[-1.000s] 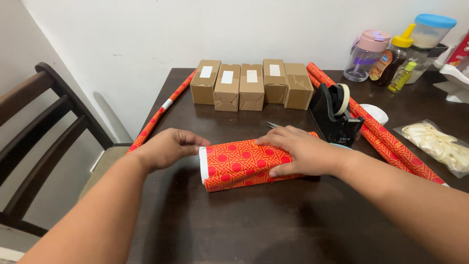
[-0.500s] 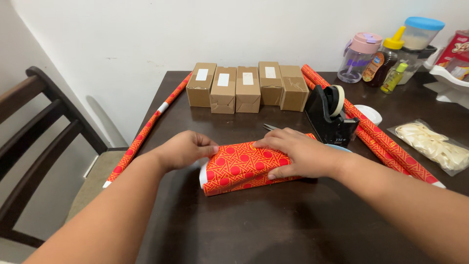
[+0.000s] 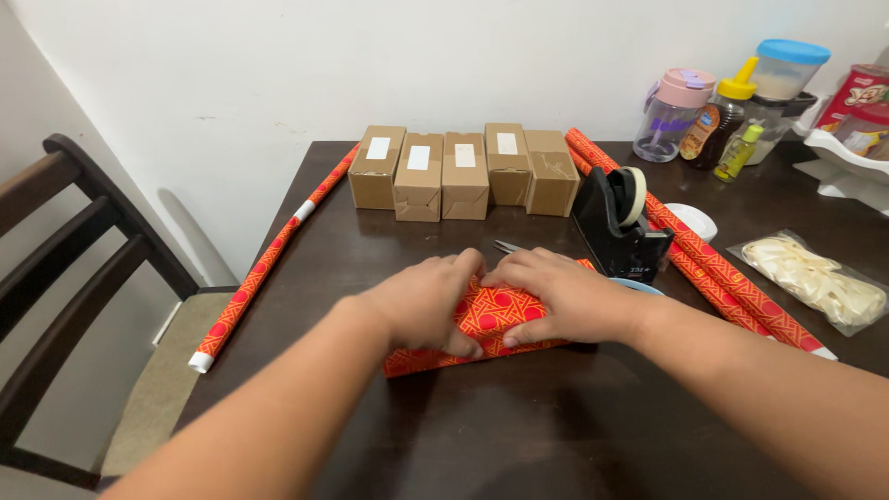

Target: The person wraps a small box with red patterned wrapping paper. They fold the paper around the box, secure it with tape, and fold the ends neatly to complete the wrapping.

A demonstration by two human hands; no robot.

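Two bare hands are pressing down together on a box half-covered in red-and-orange patterned wrapping paper, lying near the front middle of the dark wooden table. The left hand is lying flat and spread over the left part of the parcel, fingers extended and pinning the paper rather than clutching it; the right hand is doing the same from the other side, palm down, fingertips meeting the left hand's over the top seam. Neither hand is closing around anything. By the look of it, the paper is being folded over and held along the seam, and the fold appears to want fixing while one hand is keeping it flat. Just behind the right hand, a black tape dispenser is standing within reach, with a pair of scissors partly hidden beside it. Five small brown cardboard boxes are lined up along the wall, one long roll of matching paper is resting on the left edge, and more rolls are lying at right.
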